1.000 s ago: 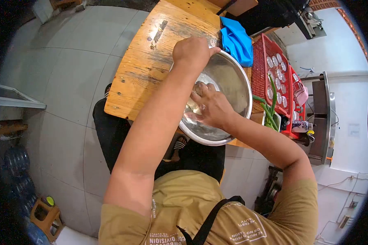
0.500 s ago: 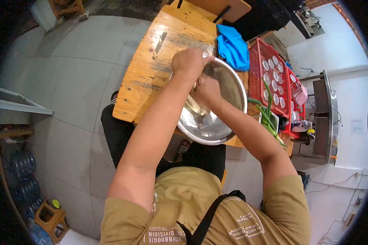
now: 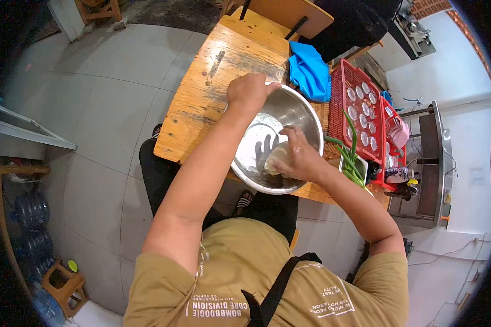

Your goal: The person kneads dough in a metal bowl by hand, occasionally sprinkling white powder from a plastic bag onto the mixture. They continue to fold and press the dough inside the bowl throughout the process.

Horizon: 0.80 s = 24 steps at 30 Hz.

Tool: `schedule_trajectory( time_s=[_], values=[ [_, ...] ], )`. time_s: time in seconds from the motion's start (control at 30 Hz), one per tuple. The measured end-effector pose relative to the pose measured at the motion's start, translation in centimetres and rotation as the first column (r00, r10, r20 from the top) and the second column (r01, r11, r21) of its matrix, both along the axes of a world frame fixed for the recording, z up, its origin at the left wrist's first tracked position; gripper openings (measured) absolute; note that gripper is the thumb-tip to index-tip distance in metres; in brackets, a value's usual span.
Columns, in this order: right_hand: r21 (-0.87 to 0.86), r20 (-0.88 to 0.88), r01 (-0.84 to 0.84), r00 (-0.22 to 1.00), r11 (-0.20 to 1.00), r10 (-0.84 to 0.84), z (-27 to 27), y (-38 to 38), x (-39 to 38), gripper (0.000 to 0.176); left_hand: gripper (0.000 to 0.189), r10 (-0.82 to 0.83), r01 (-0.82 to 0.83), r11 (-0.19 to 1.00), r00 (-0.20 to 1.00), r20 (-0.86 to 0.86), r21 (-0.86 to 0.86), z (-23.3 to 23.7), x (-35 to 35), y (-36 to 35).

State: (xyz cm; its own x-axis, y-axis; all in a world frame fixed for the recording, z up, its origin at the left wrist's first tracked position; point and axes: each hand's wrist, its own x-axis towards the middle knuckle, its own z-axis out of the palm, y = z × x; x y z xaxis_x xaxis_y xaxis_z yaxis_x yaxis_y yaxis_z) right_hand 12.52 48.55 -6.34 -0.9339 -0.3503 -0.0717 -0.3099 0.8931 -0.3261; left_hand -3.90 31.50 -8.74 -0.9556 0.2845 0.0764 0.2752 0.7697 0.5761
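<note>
A wide metal mixing bowl (image 3: 315,117) stands tilted at the front of the wooden table. My left hand (image 3: 249,91) grips its far left rim, thumb over the edge. Inside, low on the right side, lies a pale lump of dough (image 3: 276,157). My right hand (image 3: 299,155) is around the dough's right side, with the thumb on the near side and the fingers spread on the far side. Part of the lump is hidden behind that hand. The bowl's shiny inner wall mirrors the fingers.
Right of the bowl lie green onions (image 3: 353,155) on a pale tray. Behind them stands a red plastic crate (image 3: 341,82) with several clear cups. A blue cloth or bag (image 3: 309,73) sits beyond the bowl on the wooden table (image 3: 191,109). A metal sink unit is at far right.
My right hand has moved from the bowl's far left side toward its near right side, its fist opening into spread fingers around the dough. My left hand stays on the rim.
</note>
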Motion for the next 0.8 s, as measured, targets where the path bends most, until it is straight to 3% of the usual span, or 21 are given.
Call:
schedule_trajectory(
  time_s=[0.07,0.1,0.13,0.2,0.23,0.33,0.37,0.47,0.5,0.53,0.63,0.67,0.73,0.77,0.8],
  values=[
    [0.053,0.304,0.101,0.946,0.994,-0.112,-0.6,-1.1,-0.3,0.100,0.061,-0.002,0.003,1.000,1.000,0.032,-0.013,0.3,0.1,0.0],
    [0.145,0.229,-0.049,0.973,0.988,0.015,-1.1,-1.6,-0.6,0.106,0.061,0.000,0.001,1.000,0.998,0.066,-0.023,0.2,0.0,0.0],
    [0.141,0.229,-0.055,0.973,0.988,0.021,-1.2,-2.1,-0.8,0.106,0.061,0.006,-0.005,1.000,0.998,0.065,-0.026,0.0,-0.1,0.0],
    [0.430,0.279,-0.076,0.959,0.900,-0.052,-1.2,-4.0,-1.0,0.101,0.060,0.009,-0.009,1.000,1.000,0.010,0.005,-0.5,-0.1,0.1],
    [0.419,0.227,-0.081,0.974,0.904,-0.018,-1.8,-4.4,-1.1,0.091,0.060,0.009,-0.009,1.000,1.000,0.005,0.002,-0.6,-0.1,0.1],
    [0.351,0.194,-0.097,0.980,0.931,0.029,-4.1,-4.3,-2.7,0.082,0.060,0.023,-0.023,1.000,1.000,-0.010,0.006,-0.5,0.1,0.1],
    [0.364,0.068,-0.125,0.992,0.923,0.107,-5.0,-4.1,-3.5,0.072,0.060,0.025,-0.025,1.000,1.000,-0.001,0.006,-0.4,0.1,0.1],
    [0.316,-0.017,-0.141,0.988,0.938,0.154,-6.4,-3.7,-5.9,0.064,0.059,0.039,-0.038,0.999,0.999,-0.031,0.035,-0.6,0.1,0.2],
    [0.264,-0.083,-0.034,0.995,0.964,0.058,-5.8,-4.3,-6.3,0.066,0.059,0.042,-0.041,0.999,0.999,-0.035,0.032,-0.5,0.1,0.1],
    [0.269,-0.102,-0.032,0.993,0.962,0.062,-6.0,-4.3,-6.7,0.066,0.059,0.043,-0.042,0.999,0.998,-0.037,0.030,-0.7,0.2,0.1],
    [0.302,-0.005,0.189,0.980,0.934,-0.197,-6.0,-4.1,-7.6,0.074,0.059,0.036,-0.034,0.999,0.998,-0.046,0.042,-0.6,0.2,0.1],
    [0.281,-0.025,0.239,0.970,0.930,-0.242,-5.9,-4.1,-7.5,0.067,0.058,0.033,-0.032,0.999,0.999,-0.021,0.042,-0.4,0.2,0.1],
    [0.071,-0.137,0.356,0.929,0.932,-0.344,-4.9,-4.1,-7.4,0.056,0.058,0.062,-0.058,0.995,0.997,-0.050,0.081,-0.7,0.0,0.2],
    [0.078,-0.157,0.330,0.936,0.941,-0.315,-4.2,-4.1,-7.6,0.056,0.057,0.050,-0.046,0.995,0.998,-0.041,0.086,-0.6,0.1,0.0],
    [-0.085,-0.125,0.409,0.900,0.908,-0.417,-3.1,-4.0,-7.4,0.052,0.057,0.036,-0.034,0.996,0.999,-0.024,0.086,-0.5,0.2,-0.3]
  ],
)
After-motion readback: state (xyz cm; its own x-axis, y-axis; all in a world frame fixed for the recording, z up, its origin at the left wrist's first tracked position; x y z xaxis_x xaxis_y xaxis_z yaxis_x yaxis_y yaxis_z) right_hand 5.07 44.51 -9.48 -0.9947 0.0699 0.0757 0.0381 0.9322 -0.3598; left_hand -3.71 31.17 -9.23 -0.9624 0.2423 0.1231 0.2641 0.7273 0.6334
